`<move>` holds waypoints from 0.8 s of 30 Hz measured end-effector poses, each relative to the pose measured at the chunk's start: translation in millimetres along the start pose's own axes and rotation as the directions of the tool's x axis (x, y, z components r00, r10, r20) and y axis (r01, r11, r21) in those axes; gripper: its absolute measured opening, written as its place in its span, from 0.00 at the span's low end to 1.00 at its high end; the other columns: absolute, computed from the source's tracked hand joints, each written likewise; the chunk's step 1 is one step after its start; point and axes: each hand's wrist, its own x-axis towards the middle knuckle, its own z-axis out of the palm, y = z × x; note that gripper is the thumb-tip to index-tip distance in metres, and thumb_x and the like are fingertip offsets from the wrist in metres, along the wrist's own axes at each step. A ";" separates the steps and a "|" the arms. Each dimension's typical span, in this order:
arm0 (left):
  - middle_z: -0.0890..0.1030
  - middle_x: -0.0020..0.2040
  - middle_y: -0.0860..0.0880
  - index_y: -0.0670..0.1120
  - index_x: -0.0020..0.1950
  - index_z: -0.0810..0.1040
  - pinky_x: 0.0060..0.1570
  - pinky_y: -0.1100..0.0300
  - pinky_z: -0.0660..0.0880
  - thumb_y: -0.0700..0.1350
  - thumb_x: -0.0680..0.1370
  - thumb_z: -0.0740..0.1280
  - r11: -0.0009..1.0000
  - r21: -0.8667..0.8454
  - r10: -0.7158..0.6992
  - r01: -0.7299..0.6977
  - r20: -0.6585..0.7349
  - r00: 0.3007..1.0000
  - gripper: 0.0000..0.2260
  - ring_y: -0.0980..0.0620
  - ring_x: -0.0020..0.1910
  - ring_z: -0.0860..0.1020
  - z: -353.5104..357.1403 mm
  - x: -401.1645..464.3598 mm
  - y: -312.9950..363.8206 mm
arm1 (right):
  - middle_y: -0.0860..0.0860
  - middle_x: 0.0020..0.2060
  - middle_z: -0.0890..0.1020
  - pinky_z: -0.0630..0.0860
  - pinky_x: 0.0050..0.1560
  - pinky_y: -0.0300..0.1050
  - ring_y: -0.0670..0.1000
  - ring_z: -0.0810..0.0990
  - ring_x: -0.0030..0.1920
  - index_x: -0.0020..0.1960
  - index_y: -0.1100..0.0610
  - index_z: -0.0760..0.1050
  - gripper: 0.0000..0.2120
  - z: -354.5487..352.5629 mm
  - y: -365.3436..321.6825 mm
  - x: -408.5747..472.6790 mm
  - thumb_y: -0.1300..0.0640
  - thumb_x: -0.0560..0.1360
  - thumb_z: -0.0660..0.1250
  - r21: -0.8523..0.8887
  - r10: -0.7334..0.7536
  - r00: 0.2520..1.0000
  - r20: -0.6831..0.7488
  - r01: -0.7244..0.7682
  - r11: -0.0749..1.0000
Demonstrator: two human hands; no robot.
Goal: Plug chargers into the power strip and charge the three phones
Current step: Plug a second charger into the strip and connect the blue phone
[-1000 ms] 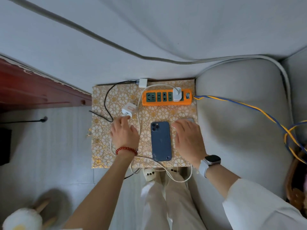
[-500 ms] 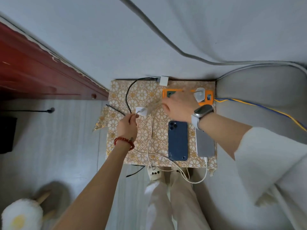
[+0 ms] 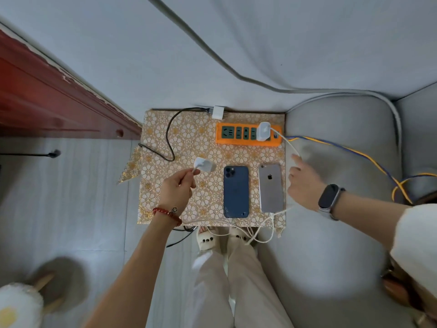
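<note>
Head view, looking straight down on a small table (image 3: 165, 143) covered in a gold flower-patterned cloth. Nearest the table's front edge, white cables (image 3: 260, 229) loop off the edge and hang over the person's slippers; where each one ends is hard to trace. On the table just behind that edge, a blue phone (image 3: 236, 192) and a silver phone (image 3: 271, 188) lie face down side by side, near but apart; a white cable enters the silver phone's near end. No third phone can be made out. Left of the blue phone, the left hand (image 3: 176, 189) pinches a white cable end between thumb and fingers, holding a white charger (image 3: 203, 165) lifted above bare cloth. Off the table's right edge, over a grey cushion (image 3: 331, 245), the right hand (image 3: 303, 183) is loosely spread, forefinger extended and touching a white cable. At the table's far right, an orange power strip (image 3: 248, 141) carries one white plug (image 3: 263, 131) near its right end; the sockets to its left stand free. A black cable (image 3: 168, 138) curls over the far left, leading to a white adapter (image 3: 218, 112) at the back edge against the wall. The left half of the cloth lies mostly open.
</note>
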 end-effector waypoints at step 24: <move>0.73 0.29 0.52 0.50 0.46 0.80 0.22 0.71 0.63 0.39 0.77 0.61 0.957 0.090 0.264 -0.276 0.127 0.956 0.09 0.61 0.22 0.66 32.4 -4.9 33.2 | 0.53 0.59 0.73 0.71 0.41 0.43 0.52 0.75 0.50 0.63 0.55 0.65 0.22 -46.3 5.7 55.6 0.55 0.71 0.68 0.762 0.325 0.720 -0.613 0.430 0.485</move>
